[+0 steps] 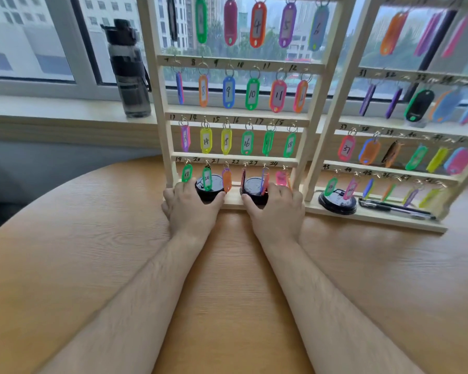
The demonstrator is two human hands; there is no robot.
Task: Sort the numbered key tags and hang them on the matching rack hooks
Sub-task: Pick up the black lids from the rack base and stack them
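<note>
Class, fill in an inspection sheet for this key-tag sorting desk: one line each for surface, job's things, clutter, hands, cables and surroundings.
Surface: round wooden table, bare in front of the racks.
Job's things: left rack, numbered tags hanging on its hooks, e.g. green tag 10; right rack also hung with tags, many blurred.
Clutter: black pen and black round lid on the right rack's base; two more black round objects at the left rack's base.
Hands: left hand and right hand each rest against one of those round objects; grip unclear.
Cables: nothing seen.
Surroundings: dark water bottle on the windowsill; buildings outside.
</note>
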